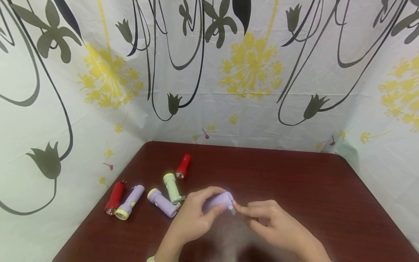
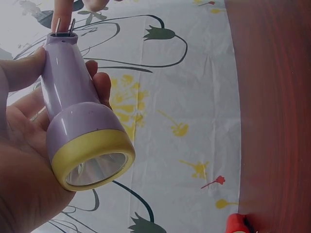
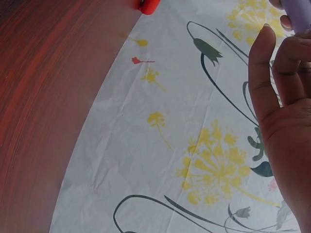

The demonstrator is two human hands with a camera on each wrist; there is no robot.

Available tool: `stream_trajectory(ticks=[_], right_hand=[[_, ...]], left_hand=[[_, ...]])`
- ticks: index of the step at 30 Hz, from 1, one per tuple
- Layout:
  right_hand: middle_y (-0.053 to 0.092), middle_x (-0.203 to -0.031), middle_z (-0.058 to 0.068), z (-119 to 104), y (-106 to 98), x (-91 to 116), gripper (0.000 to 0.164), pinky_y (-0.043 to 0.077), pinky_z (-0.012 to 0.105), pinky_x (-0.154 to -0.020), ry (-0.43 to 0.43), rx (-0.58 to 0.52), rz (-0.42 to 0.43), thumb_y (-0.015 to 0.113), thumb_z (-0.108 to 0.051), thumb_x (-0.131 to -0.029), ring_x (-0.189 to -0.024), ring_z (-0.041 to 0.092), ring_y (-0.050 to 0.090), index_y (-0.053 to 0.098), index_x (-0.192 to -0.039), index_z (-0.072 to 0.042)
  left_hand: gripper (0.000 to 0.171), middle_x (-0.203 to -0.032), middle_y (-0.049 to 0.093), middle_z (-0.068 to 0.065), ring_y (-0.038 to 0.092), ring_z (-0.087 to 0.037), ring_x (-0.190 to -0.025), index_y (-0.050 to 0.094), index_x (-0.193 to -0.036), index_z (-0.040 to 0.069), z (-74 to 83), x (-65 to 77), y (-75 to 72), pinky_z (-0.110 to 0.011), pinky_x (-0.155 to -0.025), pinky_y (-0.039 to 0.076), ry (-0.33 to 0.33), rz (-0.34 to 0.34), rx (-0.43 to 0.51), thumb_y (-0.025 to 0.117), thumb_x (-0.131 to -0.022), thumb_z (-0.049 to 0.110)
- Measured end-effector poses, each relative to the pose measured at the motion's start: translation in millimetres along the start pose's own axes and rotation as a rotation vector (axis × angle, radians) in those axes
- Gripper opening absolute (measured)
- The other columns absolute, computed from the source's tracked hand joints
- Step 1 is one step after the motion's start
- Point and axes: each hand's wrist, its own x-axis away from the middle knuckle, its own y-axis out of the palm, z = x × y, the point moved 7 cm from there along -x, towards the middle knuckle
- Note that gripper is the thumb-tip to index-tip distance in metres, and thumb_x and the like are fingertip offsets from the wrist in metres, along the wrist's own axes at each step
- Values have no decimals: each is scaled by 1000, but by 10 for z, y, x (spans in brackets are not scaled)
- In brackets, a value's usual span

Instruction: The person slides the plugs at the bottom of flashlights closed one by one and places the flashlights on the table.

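Observation:
My left hand (image 1: 194, 215) grips a lavender flashlight (image 1: 223, 199) above the front middle of the table. In the left wrist view that flashlight (image 2: 73, 82) shows a yellow ring round its clear lens, which faces the camera. Two metal plug prongs (image 2: 72, 26) stick out of its far end. My right hand (image 1: 276, 223) is at that end, one finger reaching to the flashlight beside the prongs. Only a corner of the flashlight (image 3: 299, 14) appears in the right wrist view, just past the right fingers, some of which are bent.
On the dark red-brown table (image 1: 278, 174), several flashlights lie to the left: a red one (image 1: 115, 196), a lavender one (image 1: 132, 200), another lavender one (image 1: 162, 203), a green one (image 1: 172, 187) and a second red one (image 1: 184, 165). A flower-patterned sheet (image 1: 203, 80) hangs round the table.

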Motion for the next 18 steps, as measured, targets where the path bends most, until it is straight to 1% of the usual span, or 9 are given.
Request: stream_trajectory(ticks=[6, 11, 18], right_hand=[[46, -70, -11, 11, -7, 2, 59, 43, 9, -59, 18, -22, 5, 66, 15, -90, -68, -11, 39, 69, -142, -13], [46, -70, -10, 22, 1, 11, 60, 44, 9, -59, 21, -44, 3, 65, 16, -89, -68, -11, 39, 68, -142, -12], [46, -69, -10, 19, -2, 5, 60, 44, 10, -58, 27, -48, 3, 65, 16, -89, -68, -11, 39, 69, -142, -12]], left_hand=[[26, -113, 78, 5, 69, -7, -92, 72, -124, 20, 10, -2, 12, -27, -82, 60, 21, -7, 12, 75, -99, 21], [26, -113, 77, 9, 69, -5, -93, 72, -123, 22, 15, -11, 29, -26, -82, 60, 11, -20, 9, 76, -98, 22], [25, -112, 77, 9, 69, -4, -93, 71, -123, 22, 19, -2, 36, -26, -82, 60, 0, -34, -5, 76, -98, 24]])
